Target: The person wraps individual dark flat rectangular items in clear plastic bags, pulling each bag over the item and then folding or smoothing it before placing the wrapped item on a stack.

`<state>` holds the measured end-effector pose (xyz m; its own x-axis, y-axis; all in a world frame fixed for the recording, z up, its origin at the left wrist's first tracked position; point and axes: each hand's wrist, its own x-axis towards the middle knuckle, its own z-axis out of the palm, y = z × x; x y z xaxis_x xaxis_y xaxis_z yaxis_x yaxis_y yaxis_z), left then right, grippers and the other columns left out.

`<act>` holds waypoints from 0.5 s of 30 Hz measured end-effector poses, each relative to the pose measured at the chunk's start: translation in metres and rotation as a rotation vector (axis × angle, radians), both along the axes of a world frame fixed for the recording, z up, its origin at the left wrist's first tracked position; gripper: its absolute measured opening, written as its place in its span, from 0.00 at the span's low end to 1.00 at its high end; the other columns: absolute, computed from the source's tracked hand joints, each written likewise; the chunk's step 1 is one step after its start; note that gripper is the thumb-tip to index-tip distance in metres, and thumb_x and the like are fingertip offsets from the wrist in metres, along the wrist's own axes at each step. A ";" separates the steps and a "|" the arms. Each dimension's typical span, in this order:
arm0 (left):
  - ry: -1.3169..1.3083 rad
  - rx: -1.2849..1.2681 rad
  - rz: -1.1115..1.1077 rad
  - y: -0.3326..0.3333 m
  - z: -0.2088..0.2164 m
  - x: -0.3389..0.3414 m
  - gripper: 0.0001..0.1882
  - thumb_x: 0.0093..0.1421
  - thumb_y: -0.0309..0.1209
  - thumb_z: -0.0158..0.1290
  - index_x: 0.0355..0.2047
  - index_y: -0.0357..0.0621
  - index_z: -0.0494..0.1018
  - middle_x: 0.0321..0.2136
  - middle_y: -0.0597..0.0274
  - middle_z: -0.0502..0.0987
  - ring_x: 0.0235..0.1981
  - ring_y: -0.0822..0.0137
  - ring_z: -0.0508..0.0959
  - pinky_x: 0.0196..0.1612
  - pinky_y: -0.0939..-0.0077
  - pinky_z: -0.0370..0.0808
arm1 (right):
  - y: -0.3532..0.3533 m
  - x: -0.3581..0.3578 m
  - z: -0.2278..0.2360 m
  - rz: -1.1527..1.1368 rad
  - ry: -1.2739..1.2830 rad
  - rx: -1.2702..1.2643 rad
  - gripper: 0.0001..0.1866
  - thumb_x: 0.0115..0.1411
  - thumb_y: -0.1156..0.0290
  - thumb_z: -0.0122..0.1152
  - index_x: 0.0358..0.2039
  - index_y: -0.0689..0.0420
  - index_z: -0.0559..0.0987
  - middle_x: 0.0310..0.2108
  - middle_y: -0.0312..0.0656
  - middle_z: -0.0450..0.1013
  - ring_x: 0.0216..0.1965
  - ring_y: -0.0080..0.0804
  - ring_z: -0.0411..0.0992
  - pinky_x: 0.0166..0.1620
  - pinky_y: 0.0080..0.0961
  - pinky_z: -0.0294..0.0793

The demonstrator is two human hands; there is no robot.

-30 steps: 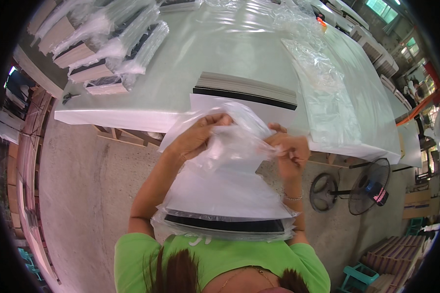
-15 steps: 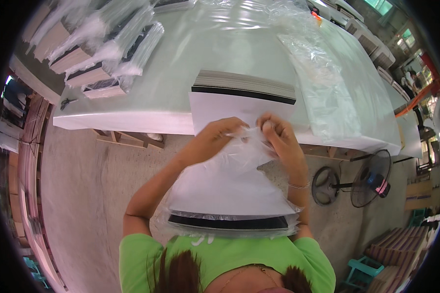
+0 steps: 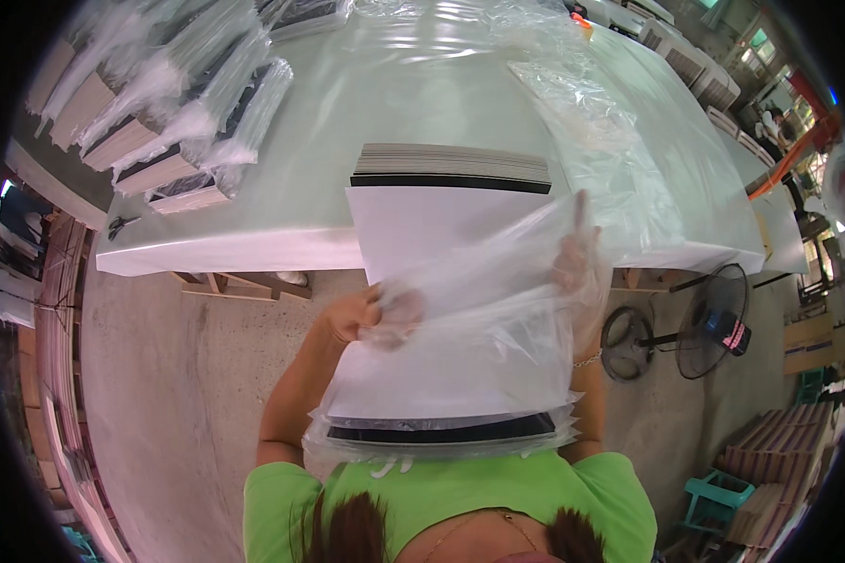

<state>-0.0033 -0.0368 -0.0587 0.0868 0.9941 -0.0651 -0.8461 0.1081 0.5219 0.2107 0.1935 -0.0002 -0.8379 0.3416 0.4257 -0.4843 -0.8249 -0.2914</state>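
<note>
A clear plastic bag (image 3: 507, 342) lies against my green shirt, round a flat white-faced piece with a black band (image 3: 441, 429) at its near end. My left hand (image 3: 361, 314) is closed on the left side of the bag's loose mouth, its fingertips showing through the film. On the other side, my right hand (image 3: 573, 258) holds the film stretched taut, index finger pointing up; plastic and motion blur partly veil it. Just beyond stands a stack of thin grey boards (image 3: 453, 164) with a black edge and white face (image 3: 441, 220), at the table's near edge, partly behind the film.
Several plastic-wrapped board stacks (image 3: 164, 169) lie at the left of the covered table (image 3: 319, 178), with scissors (image 3: 120, 225) near its corner. Loose plastic bags (image 3: 620, 159) spread along the right side. A fan (image 3: 714, 324) stands on the floor at right, beyond a green stool (image 3: 718, 497).
My hands have moved apart: the left down and leftward, the right slightly rightward. The bag's mouth, gathered between them before, is now spread wide. My view has shifted a little.
</note>
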 end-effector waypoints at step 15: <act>0.254 0.154 -0.025 0.006 -0.013 -0.011 0.37 0.48 0.55 0.55 0.49 0.39 0.64 0.41 0.61 0.72 0.41 0.72 0.72 0.43 0.78 0.72 | 0.011 0.019 -0.002 -0.286 0.052 0.105 0.31 0.59 0.47 0.43 0.54 0.59 0.64 0.49 0.47 0.64 0.47 0.47 0.64 0.51 0.39 0.65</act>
